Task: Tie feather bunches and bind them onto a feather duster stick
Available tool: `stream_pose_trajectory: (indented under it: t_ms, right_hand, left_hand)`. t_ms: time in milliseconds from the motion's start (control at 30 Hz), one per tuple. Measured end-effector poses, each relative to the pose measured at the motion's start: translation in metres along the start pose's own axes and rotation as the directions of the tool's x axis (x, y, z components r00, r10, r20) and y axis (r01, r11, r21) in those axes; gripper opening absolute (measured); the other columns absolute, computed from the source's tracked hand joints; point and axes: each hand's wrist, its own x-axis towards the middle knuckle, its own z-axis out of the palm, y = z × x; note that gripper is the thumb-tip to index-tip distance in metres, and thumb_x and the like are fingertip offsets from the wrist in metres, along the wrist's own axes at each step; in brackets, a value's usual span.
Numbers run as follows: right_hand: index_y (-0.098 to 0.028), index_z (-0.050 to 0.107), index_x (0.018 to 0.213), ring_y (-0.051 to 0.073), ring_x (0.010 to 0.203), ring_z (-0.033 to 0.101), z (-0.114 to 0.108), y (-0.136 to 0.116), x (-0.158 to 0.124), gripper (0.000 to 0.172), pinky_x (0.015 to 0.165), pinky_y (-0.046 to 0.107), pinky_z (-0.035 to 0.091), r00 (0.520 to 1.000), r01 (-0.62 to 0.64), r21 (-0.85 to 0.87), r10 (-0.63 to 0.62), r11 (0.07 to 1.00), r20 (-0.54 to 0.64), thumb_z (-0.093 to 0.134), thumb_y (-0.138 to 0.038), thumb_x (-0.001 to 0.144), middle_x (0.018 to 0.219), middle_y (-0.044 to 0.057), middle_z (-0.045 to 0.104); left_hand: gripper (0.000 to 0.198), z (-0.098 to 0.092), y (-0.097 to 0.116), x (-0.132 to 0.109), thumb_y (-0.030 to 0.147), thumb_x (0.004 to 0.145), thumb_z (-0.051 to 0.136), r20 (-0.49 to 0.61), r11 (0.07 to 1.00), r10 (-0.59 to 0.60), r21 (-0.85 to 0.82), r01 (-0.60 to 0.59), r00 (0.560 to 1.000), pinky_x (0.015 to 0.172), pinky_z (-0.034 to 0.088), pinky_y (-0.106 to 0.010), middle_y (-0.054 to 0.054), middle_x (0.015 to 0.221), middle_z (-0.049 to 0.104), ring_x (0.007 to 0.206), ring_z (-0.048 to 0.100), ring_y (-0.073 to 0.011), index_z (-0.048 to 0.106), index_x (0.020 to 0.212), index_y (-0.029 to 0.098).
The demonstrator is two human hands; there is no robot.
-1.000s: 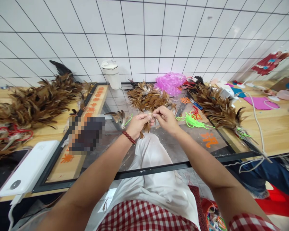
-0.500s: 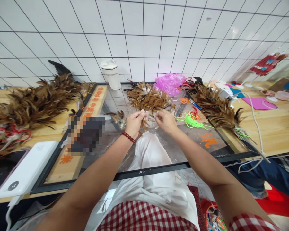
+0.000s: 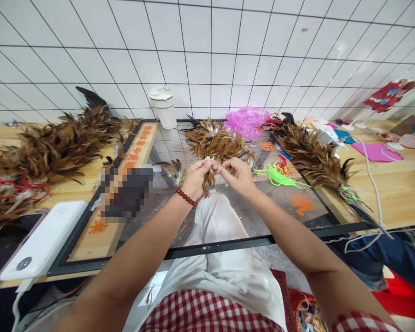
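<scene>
My left hand (image 3: 195,179), with a beaded bracelet on its wrist, is closed on a small bunch of brown feathers (image 3: 209,180). Their pale quill ends poke up at the fingertips and the brown parts hang below. My right hand (image 3: 238,177) is pinched against those quill ends, its fingertips almost meeting the left ones; whatever is in that pinch is too small to name. Just beyond both hands lies a heap of brown feathers (image 3: 214,143) on the glass tabletop (image 3: 152,203). To the left rests a small dark-tipped feather tuft (image 3: 173,170).
Bright green cords (image 3: 280,176) lie to the right, by a long feather bundle (image 3: 309,152). A pink plastic bag (image 3: 247,122) and a white cup (image 3: 163,108) stand near the wall. More feathers (image 3: 55,143) and a white power bank (image 3: 44,240) are on the left.
My right hand has moved left, from a short gap away to the quill ends at my left fingertips. The view has shifted slightly; the left hand keeps its hold on the feathers.
</scene>
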Motion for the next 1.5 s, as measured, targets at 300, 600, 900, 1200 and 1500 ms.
stream_pose_trajectory:
  t_ms: [300,600,900,1200,1500]
  right_hand:
    - [-0.019,0.059,0.079,0.012,0.057,0.057,-0.002,-0.005,0.008,0.033,0.059,0.027,0.049,0.964,-0.267,0.566,0.217,0.78,0.156,0.067,-0.051,0.075,0.064,-0.001,0.062]
    - [-0.018,0.06,0.08,0.013,0.067,0.057,-0.003,-0.002,0.007,0.024,0.066,0.029,0.047,0.986,-0.167,0.447,0.135,0.879,0.103,0.062,-0.042,0.082,0.071,0.001,0.061]
    - [-0.02,0.067,0.102,0.02,0.091,0.057,0.001,0.012,0.001,0.022,0.08,0.034,0.042,0.985,-0.043,-0.196,0.075,0.98,0.158,0.06,-0.03,0.083,0.095,0.007,0.063]
    - [-0.019,0.065,0.085,0.022,0.092,0.056,0.0,0.012,0.003,0.013,0.078,0.034,0.036,0.984,-0.116,-0.424,0.163,0.898,0.077,0.053,-0.025,0.086,0.092,0.007,0.064]
    - [-0.019,0.064,0.079,0.018,0.087,0.057,0.0,-0.003,-0.003,0.014,0.083,0.033,0.033,0.989,0.124,-0.228,-0.101,0.966,0.106,0.057,-0.03,0.084,0.083,0.003,0.064]
  left_hand:
    - [0.026,0.001,-0.003,-0.005,0.029,0.061,0.081,0.154,0.987,-0.139,0.104,0.124,0.978,0.063,0.05,-0.022,-0.004,0.064,0.065,0.062,0.062,-0.0113,0.065,0.068,0.01]
    - [0.025,0.002,-0.004,-0.005,0.03,0.064,0.079,0.052,0.976,-0.178,0.133,0.17,0.983,0.052,0.047,-0.021,-0.003,0.059,0.064,0.051,0.059,-0.0099,0.066,0.071,0.01]
    - [0.024,-0.007,-0.005,0.009,0.033,0.064,0.078,-0.187,0.986,0.12,0.138,-0.095,0.975,0.053,0.044,-0.018,0.002,0.051,0.058,0.049,0.055,-0.0071,0.066,0.068,0.012]
    - [0.019,-0.001,-0.004,0.008,0.027,0.071,0.074,-0.295,0.993,0.09,0.099,-0.063,0.951,0.053,0.045,-0.018,0.001,0.052,0.059,0.051,0.057,-0.0077,0.064,0.07,0.011]
    - [0.013,0.007,0.009,-0.004,0.02,0.078,0.068,-0.055,0.984,-0.177,-0.046,0.174,0.983,0.049,0.045,-0.018,-0.003,0.066,0.066,0.052,0.058,-0.008,0.061,0.071,0.011]
